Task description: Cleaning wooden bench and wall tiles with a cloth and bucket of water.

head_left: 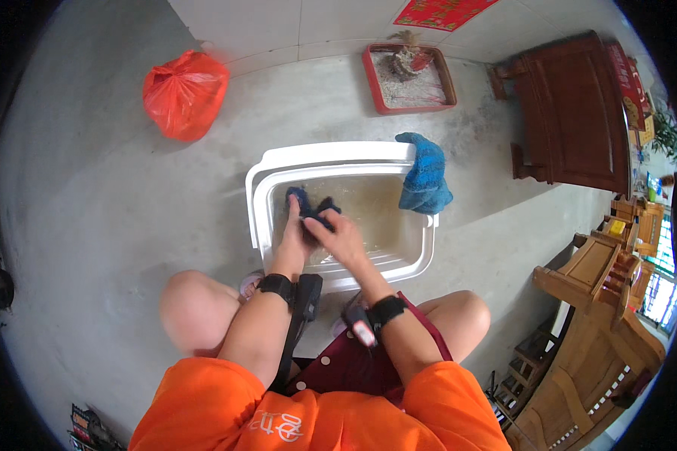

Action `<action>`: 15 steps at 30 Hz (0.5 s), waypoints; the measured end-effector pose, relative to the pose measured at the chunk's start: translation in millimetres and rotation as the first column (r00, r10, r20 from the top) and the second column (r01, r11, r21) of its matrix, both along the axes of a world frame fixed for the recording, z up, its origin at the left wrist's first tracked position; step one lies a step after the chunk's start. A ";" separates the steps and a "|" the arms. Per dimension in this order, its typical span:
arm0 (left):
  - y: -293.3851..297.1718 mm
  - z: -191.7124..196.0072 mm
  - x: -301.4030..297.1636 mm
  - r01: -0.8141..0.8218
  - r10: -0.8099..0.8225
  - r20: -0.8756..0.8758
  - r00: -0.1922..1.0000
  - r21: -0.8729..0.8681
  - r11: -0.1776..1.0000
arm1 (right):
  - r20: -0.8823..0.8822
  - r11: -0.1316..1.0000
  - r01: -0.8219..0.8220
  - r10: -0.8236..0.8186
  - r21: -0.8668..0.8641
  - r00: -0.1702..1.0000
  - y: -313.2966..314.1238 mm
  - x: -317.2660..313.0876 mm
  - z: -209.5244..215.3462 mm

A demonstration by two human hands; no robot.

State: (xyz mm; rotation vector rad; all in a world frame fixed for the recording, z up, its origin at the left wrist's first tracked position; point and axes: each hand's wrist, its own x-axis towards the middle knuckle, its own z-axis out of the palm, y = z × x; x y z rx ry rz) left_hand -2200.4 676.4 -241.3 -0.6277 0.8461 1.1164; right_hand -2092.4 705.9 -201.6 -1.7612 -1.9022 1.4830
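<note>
A white plastic tub (427, 254) with murky, pale brown water (376, 203) stands in front of me. Above the water, in the left half of the tub, a small dark navy cloth (311, 212) is bunched up between both hands. My left hand (296, 239) has its fingers closed round the left part of it. Pinching the right end is my right hand (337, 239), with thumb and fingers together. Over the tub's far right corner hangs a wet-looking blue towel (426, 177), apart from both hands.
A tied red plastic bag (186, 94) sits on the grey floor at the far left. Against the wall lies a red tray of ash or sand (410, 79). A dark wooden cabinet (572, 116) and a wooden bench (579, 353) stand to the right. My knees flank the tub.
</note>
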 end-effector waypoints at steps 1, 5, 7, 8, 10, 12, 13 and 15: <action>-10.1 -2.0 -6.9 0.152 -0.127 -0.197 0.972 0.121 0.981 | 0.006 0.987 -0.003 0.002 0.159 1.000 -8.2 -13.0 22.6; -21.7 -71.1 16.1 -0.215 0.212 0.069 0.975 0.550 0.807 | -0.046 0.944 0.089 -0.078 0.317 0.996 -8.0 -45.3 27.5; 8.0 -6.2 32.5 -0.048 0.060 -0.074 0.995 0.150 0.988 | -0.088 0.898 0.273 -0.259 0.346 0.962 13.3 -18.7 -17.5; 3.4 -24.0 28.7 -0.004 0.008 -0.030 1.000 0.128 0.992 | -0.058 0.865 0.354 -0.357 0.355 0.932 22.7 -21.8 -21.9; 5.2 -16.0 48.9 -0.072 0.052 0.100 0.994 0.200 0.977 | 0.124 0.789 0.499 -0.570 0.358 0.812 33.6 3.6 -52.5; 0.4 -12.9 36.9 -0.014 0.012 0.037 0.999 0.081 0.997 | -0.046 0.773 0.549 -0.566 0.317 0.823 10.7 -12.9 -49.0; -7.2 -35.1 29.0 -0.036 0.004 0.157 0.988 0.203 0.979 | -0.284 0.780 0.594 -0.534 0.197 0.796 -2.3 -19.6 -45.8; -23.9 -57.5 10.8 -0.318 -0.023 0.525 0.851 0.549 0.773 | -0.397 0.809 0.542 -0.430 0.230 0.811 -27.1 -54.1 -10.2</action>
